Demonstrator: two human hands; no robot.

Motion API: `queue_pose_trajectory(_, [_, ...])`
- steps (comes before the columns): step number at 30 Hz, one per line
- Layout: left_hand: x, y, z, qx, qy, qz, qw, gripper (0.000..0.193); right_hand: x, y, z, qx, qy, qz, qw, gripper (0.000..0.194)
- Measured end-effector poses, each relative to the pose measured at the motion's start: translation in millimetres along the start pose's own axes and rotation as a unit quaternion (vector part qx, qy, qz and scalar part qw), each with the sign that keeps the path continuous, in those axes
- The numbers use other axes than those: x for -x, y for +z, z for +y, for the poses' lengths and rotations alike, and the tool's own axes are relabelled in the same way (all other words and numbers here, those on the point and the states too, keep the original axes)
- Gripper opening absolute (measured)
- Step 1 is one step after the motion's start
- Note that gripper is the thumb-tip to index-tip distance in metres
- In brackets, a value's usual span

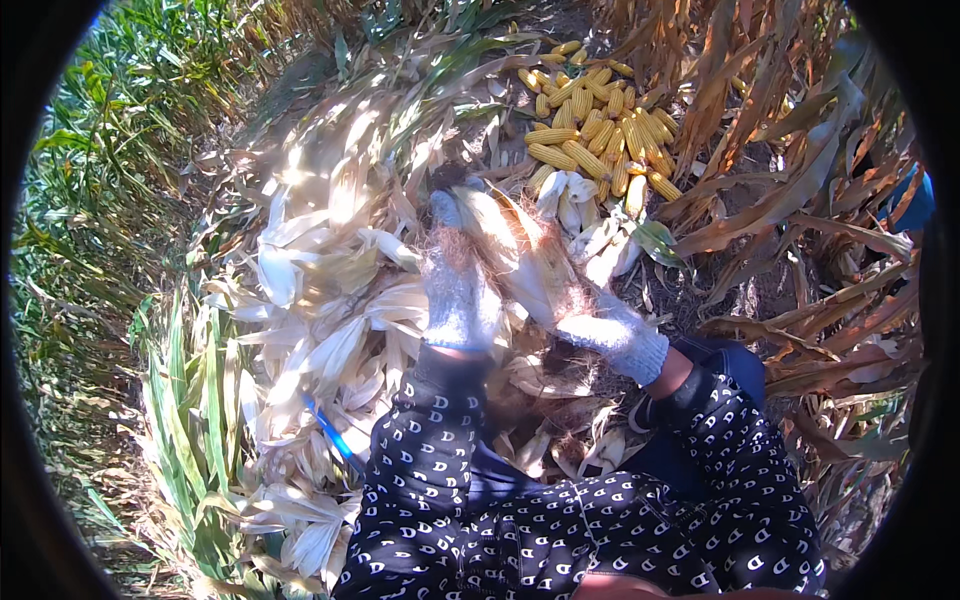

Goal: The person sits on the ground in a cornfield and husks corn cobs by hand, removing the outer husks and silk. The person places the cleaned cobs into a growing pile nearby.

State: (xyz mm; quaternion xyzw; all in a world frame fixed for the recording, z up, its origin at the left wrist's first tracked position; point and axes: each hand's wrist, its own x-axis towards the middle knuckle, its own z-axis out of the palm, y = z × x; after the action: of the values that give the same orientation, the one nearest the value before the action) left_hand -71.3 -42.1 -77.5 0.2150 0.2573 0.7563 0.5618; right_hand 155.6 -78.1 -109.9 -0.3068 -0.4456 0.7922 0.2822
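Note:
In white knitted gloves, both my hands are on an ear of corn [516, 259] wrapped in pale husk with brown silk. My left hand [456, 285] is along its left side, fingertips near the upper end of the husk. At the lower right end, my right hand [600, 334] grips the husk; most of its fingers are hidden. Motion and glare blur the left glove. Just beyond the ear, a heap of bare yellow corn cobs [600, 135] lies on the ground, with some pale husks [574, 199] at its near edge.
Loose dry husks [322, 300] cover the ground on the left. A blue rod-like object [334, 435] lies among them by my left sleeve. Dry brown corn stalks [817, 225] stand on the right, green plants [90, 187] on the left. Something blue [911, 199] shows behind the right stalks.

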Motion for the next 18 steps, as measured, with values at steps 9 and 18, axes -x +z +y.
queue_pose_trajectory(9, [-0.7, 16.3, 31.9, -0.062, 0.000, -0.015, 0.998, 0.038, 13.9, 7.4, -6.2, 0.386, -0.248, 0.019, 0.888, 0.032])
queue_pose_trajectory(18, [-19.7, 5.3, 2.4, 0.040, -0.013, -0.032, 0.999, 0.040, 11.2, -18.9, 21.6, 0.483, -0.222, 0.051, 0.846, 0.061])
